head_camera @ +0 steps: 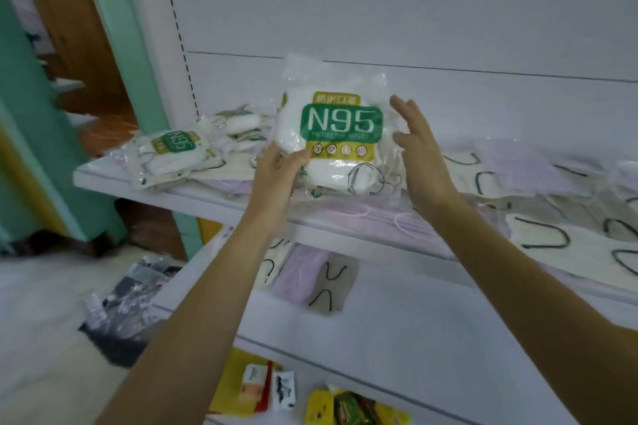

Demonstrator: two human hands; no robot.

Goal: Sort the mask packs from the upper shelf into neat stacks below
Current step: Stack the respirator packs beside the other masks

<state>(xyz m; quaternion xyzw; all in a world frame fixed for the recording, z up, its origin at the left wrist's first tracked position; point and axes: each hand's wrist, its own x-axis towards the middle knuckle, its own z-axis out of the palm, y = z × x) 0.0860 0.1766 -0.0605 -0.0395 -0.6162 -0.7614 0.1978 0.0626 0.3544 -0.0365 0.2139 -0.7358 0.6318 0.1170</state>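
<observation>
**Holding an N95 pack up**

Head view — left hand pinches its lower corner, holding it just above the upper shelf; right hand hovers at the other edge, fingers straight, gripping nothing. Best now — steady both sides, bring it down flat, square it on the lower shelf.

Left grip holds an N95 pack upright above the upper shelf (right grip spread just beside it).
</observation>
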